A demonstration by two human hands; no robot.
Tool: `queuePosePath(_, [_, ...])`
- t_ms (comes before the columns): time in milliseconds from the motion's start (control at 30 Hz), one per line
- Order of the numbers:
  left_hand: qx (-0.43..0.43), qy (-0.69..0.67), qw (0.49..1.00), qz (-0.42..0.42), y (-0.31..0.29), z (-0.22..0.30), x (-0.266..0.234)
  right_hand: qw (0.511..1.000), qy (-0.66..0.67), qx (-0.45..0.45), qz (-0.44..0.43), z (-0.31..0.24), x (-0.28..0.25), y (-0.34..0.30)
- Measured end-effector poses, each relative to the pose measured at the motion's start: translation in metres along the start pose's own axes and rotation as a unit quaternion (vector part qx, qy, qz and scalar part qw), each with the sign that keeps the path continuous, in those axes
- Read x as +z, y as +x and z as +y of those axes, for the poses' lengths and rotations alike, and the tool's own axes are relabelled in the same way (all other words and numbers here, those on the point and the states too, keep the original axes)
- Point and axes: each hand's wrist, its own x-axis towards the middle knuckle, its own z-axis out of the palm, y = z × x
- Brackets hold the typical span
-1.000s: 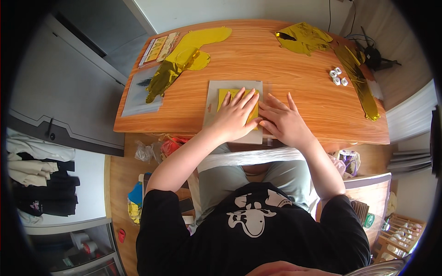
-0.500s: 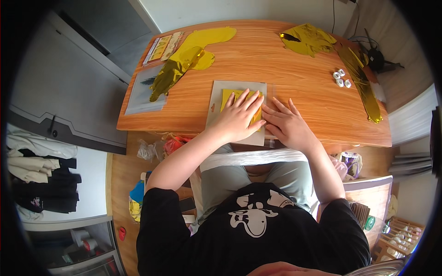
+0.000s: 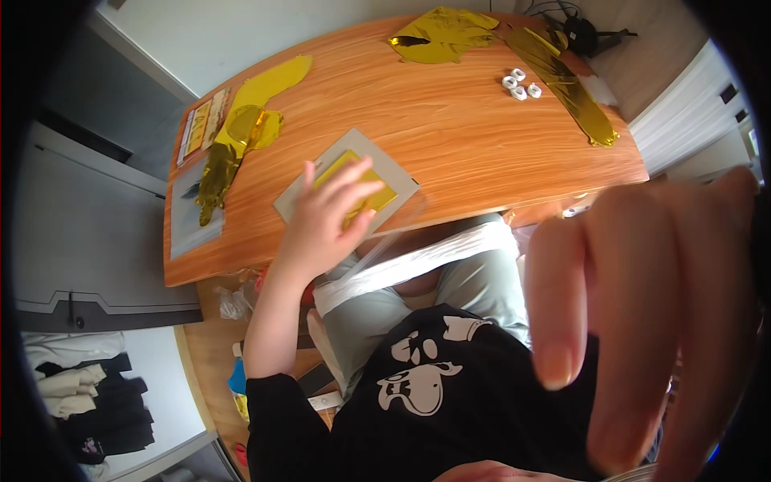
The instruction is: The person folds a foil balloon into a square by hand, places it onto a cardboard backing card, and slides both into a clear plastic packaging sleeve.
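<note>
My left hand (image 3: 325, 221) has its fingers spread over a folded gold foil piece (image 3: 385, 194) on a grey flat packet (image 3: 299, 190). Its fingertips overlap the gold foil in view, and whether they touch it I cannot tell. The packet lies turned at an angle near the table's front edge, beside a clear plastic strip (image 3: 414, 210). Up close and large at the right is my right hand (image 3: 642, 305), blurred, its fingers pointing downward and slightly bent. Nothing shows between those fingers.
Flat gold foil pieces, like uninflated balloons, lie at the table's left (image 3: 221, 165), far side (image 3: 446, 36) and right (image 3: 566, 84). Several small white rolls (image 3: 518, 92) sit at the far right, near a black device (image 3: 582, 36). A clear sleeve (image 3: 185, 229) lies at left.
My right hand has left the packet and risen close to the camera. The left hand has lifted its fingers somewhat. The view has turned, and the packet now sits askew to the table edge.
</note>
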Motion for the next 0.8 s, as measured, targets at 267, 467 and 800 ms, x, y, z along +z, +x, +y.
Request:
queuePosePath(267, [0.235,0.041,0.873,0.426,-0.058,-0.008,-0.085,0.998,-0.021,-0.021,-0.058,0.145,0.156,0.111])
queuePosePath(467, [0.245,0.070,0.842,0.476,-0.089,-0.007,-0.082,0.995,-0.023,-0.050,-0.088,0.167,0.220,0.097])
queuePosePath(800, [0.390,0.070,0.779,0.486,-0.058,-0.023,-0.136,0.976,-0.115,-0.179,-0.049,0.202,0.255,0.128])
